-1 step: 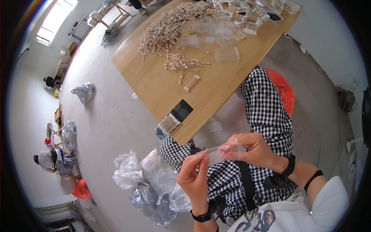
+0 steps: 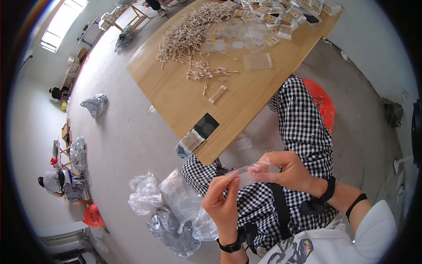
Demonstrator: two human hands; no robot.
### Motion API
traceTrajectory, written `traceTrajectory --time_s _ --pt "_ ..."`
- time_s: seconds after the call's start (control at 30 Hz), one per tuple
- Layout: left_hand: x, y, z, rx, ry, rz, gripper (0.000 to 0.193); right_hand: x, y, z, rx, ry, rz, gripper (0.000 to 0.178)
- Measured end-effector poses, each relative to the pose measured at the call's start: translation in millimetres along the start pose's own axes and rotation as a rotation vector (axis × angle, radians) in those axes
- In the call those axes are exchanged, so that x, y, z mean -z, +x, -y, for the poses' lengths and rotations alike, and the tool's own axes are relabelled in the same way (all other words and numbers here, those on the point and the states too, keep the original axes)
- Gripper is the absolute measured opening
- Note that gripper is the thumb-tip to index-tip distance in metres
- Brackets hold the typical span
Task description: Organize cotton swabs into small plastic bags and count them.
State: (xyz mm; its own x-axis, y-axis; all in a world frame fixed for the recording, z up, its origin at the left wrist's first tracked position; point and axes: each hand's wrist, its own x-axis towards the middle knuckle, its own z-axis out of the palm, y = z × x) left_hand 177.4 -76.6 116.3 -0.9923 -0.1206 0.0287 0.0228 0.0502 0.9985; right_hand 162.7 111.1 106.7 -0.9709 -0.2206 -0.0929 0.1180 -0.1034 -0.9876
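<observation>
- Above the lap, the left hand (image 2: 222, 199) and right hand (image 2: 288, 169) pinch opposite ends of a clear bag (image 2: 247, 177) between thumb and fingers (image 2: 234, 184); pulling too hard could tear or stretch the thin film.
- The left knee (image 2: 192, 170) sits just by the surface (image 2: 169, 108); a bump might tip the swab row (image 2: 192, 141), which lies at its edge.
- Farther in, a sleeve or draught could scatter the small swab bunch (image 2: 218, 94) or shift the flat bag (image 2: 258, 61).
- Beyond, the loose swab pile (image 2: 189, 37) could slide if nudged.
</observation>
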Motion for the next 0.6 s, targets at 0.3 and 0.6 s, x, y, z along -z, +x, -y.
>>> traceTrajectory --time_s 0.3,0.6 --pt "-15 -1 -1 0.023 0.105 0.007 0.014 2 5 -12 0.009 0.010 -0.082 0.010" --pt "-15 14 26 0.153 -0.028 -0.234 0.016 27 12 -25 -0.108 0.596 -0.415 0.004"
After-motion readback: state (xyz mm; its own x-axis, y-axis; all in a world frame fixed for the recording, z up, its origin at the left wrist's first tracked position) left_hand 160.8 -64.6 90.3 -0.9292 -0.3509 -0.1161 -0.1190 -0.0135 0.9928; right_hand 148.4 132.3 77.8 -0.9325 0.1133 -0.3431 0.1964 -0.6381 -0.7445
